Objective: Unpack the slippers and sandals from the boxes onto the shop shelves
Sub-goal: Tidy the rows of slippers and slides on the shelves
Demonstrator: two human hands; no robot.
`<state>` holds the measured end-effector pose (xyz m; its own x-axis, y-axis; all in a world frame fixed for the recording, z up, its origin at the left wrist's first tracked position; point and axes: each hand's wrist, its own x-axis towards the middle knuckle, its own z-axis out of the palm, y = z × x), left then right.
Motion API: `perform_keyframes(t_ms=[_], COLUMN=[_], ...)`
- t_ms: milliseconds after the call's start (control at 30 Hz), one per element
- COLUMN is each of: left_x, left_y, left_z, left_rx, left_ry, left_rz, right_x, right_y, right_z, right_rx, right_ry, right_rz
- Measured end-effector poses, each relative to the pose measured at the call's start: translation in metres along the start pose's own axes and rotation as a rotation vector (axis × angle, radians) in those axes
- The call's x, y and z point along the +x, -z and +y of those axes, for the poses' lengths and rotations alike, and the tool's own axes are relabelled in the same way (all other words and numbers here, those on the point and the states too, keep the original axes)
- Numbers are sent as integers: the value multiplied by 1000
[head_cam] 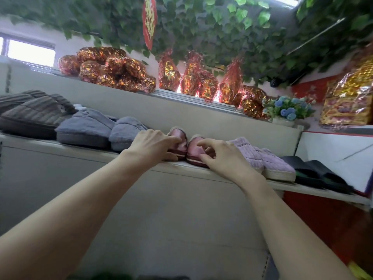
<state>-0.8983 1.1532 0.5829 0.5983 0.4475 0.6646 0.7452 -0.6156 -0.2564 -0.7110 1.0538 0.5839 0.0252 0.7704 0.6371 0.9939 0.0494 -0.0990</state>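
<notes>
Both forearms reach up from the bottom edge to the shelf [222,174], bare, hands near each other but not touching.

Left hand [150,143]: fingers laid over the left pink slipper [180,142], thumb under at its front by the shelf's front edge. Looks like a loose grip around the toe; can't tell how firm.

Right hand [221,156]: fingers curled on the right pink slipper [194,151], fingertips on its upper, thumb near the sole at the front edge. Grip or just a touch, can't tell.

The pink pair sits mid-shelf at the front edge, soles down, the two touching side by side, dark red soles with a light stripe.

Same shelf, left of the pink pair: grey-blue slippers [101,128], one just beside the left hand. Further left, by the shelf's left end, brown ribbed slippers [34,112], stacked or overlapping.

Right of the pink pair: lilac slippers [266,158], ribbed plush with pale soles, just beside the right hand. Beyond them, at the right end, dark sandals [314,172], details too dark to read.

Upper shelf [121,93] behind and above: red-gold foil bundles [113,69] in a row along it, blue flowers in a pot [288,110] at its right end, gold foil pack [349,100] further right.

Top: green leaf garland [222,27] across the ceiling, red hanging banner [149,21]. Window [30,50] at far left.
</notes>
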Motion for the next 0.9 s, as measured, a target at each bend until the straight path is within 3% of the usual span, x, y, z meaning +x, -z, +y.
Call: perform_keyframes(t_ms=[167, 400, 500, 600, 733, 900], left_x=[9, 1, -20, -37, -42, -43], left_y=[3, 12, 3, -15, -33, -29], left_z=[8, 4, 7, 17, 30, 38], left_rx=[56, 128, 29, -138, -57, -30], left_ry=[-145, -155, -208, -138, 1, 35], left_rz=[-110, 60, 169, 246, 292, 352], right_x=[-7, 5, -17, -36, -38, -36], right_y=[-5, -9, -15, -26, -41, -50], right_z=[7, 7, 14, 18, 14, 19], right_rx=[-52, -283, -290, -245, -259, -311], right_ry=[-50, 104, 192, 204, 131, 132], right_rz=[-105, 3, 71, 149, 319, 369])
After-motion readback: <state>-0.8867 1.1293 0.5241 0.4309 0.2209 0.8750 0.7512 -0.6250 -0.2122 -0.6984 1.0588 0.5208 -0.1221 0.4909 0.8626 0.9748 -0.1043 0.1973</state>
